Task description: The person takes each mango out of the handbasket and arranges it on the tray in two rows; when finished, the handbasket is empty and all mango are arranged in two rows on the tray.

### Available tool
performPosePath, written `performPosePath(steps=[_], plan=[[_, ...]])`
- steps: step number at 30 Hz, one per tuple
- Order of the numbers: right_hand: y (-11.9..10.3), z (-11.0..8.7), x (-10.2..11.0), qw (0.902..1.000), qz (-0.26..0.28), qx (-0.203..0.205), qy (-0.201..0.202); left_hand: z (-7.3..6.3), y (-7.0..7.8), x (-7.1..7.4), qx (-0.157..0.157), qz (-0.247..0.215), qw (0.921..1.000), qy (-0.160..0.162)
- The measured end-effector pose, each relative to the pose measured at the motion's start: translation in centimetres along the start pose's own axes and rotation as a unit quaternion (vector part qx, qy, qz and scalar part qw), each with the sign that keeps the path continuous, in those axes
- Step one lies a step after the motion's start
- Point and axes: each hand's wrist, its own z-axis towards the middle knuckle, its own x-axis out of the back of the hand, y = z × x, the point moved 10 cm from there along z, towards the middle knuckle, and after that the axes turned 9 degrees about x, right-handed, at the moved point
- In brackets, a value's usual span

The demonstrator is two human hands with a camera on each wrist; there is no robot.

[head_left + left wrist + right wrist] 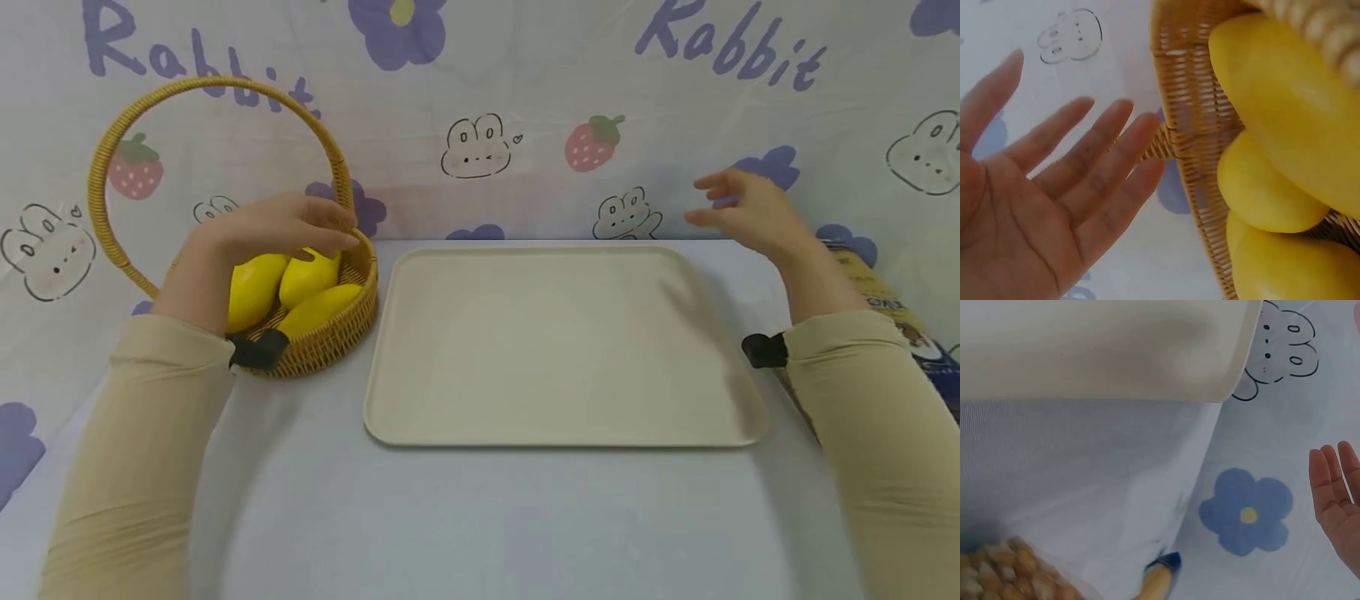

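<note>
Left hand (281, 229): fingers extended and spread, nothing held, positioned at the wicker basket (330, 346); contact with the rim cannot be determined. Yellow fruit (318, 310) lies inside the basket, which stands on the table (510, 517) just left of the beige tray (555, 342). Right hand (750, 208): fingers extended, nothing held, raised near the tray's far right corner. A printed bag (921, 333) lies right of the tray, partly hidden by the right sleeve (862, 400)

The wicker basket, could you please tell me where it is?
On the left of the head view, the wicker basket stands beside the beige tray, near the person's left hand.
</note>
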Motion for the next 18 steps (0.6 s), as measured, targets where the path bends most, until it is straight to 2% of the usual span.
performPosePath(steps=[8,13,18], plan=[[2.7,0.0,-1.5,0.9958,0.077,-0.047,-0.017,1.3,-2.6,-0.3,0.019,-0.027,0.9941,-0.103],[4.0,-0.1,-2.2,0.9925,0.099,-0.066,-0.027,1.7,-4.6,-0.9,0.046,-0.054,0.9859,-0.152],[5.2,-0.2,-2.9,0.9882,0.119,-0.084,-0.046,1.8,-5.7,-1.5,0.064,-0.062,0.9782,-0.187]])
